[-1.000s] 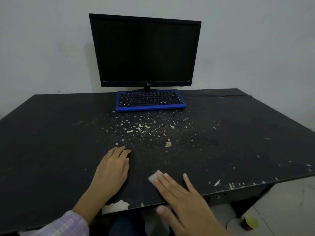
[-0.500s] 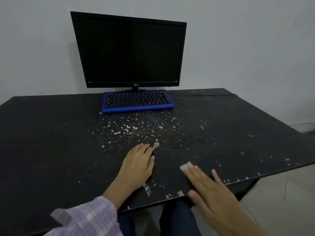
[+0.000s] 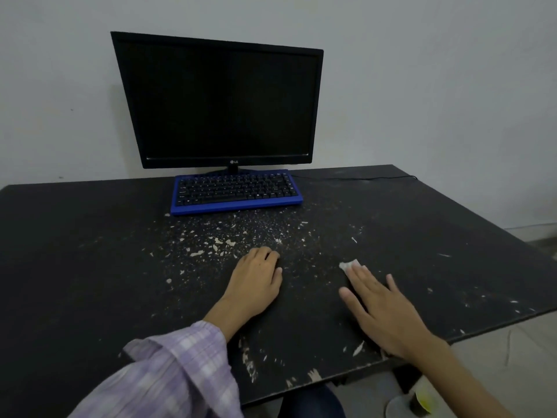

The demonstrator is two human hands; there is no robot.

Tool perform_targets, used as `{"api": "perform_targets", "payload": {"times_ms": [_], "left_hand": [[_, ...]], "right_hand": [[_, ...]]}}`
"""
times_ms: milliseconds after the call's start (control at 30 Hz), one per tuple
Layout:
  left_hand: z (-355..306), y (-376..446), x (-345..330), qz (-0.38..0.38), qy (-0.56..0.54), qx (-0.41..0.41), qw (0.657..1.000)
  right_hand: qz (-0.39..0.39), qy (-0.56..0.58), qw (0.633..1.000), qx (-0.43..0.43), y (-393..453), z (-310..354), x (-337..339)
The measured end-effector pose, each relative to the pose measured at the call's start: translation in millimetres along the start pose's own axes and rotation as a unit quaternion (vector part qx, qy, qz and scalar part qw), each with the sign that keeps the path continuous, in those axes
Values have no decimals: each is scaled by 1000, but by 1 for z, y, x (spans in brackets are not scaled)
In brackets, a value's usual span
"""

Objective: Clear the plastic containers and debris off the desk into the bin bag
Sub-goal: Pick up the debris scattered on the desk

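Note:
Pale crumbs and flakes of debris [image 3: 217, 242] lie scattered over the black desk [image 3: 90, 251], thickest just in front of the keyboard. My left hand [image 3: 256, 282] rests on the desk at the near edge of the debris, fingers bent down onto the surface, holding nothing I can see. My right hand [image 3: 379, 312] lies flat with straight fingers pressing a small white wad of tissue [image 3: 349, 264] onto the desk, right of the debris. No plastic container or bin bag is in view.
A black monitor [image 3: 220, 107] stands at the back with a blue keyboard [image 3: 235, 191] in front of it and a cable [image 3: 361, 178] running right. Chipped paint marks the desk's near edge [image 3: 313, 375]. A small cup with a yellow-green inside [image 3: 422, 399] sits on the floor at bottom right.
Both hands slid away from the near edge toward the debris. The right hand pushed the tissue forward along the desk; the left reached the edge of the crumbs.

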State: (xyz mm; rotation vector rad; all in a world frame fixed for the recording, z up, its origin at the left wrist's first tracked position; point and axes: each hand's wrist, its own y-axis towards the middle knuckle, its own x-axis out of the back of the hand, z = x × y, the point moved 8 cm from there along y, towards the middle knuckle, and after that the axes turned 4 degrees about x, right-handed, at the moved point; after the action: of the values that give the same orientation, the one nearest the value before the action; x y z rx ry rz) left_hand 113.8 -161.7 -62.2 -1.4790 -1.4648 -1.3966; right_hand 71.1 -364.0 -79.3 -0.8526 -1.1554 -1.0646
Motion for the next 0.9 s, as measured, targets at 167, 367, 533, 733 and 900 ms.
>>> {"api": "perform_targets", "payload": {"times_ms": [167, 367, 533, 733, 900], "left_hand": [[-3, 50, -11, 13, 4, 26, 1000], [5, 100, -17, 12, 16, 48, 999], [18, 123, -20, 13, 6, 63, 998], [22, 123, -23, -7, 0, 68, 998], [25, 126, -25, -8, -1, 83, 997]], "right_hand": [[20, 5, 999, 44, 42, 25, -2], [45, -6, 999, 30, 114, 14, -1], [35, -18, 999, 3, 172, -4, 4], [40, -30, 999, -20, 230, -19, 10], [45, -14, 998, -33, 266, -26, 16]]}}
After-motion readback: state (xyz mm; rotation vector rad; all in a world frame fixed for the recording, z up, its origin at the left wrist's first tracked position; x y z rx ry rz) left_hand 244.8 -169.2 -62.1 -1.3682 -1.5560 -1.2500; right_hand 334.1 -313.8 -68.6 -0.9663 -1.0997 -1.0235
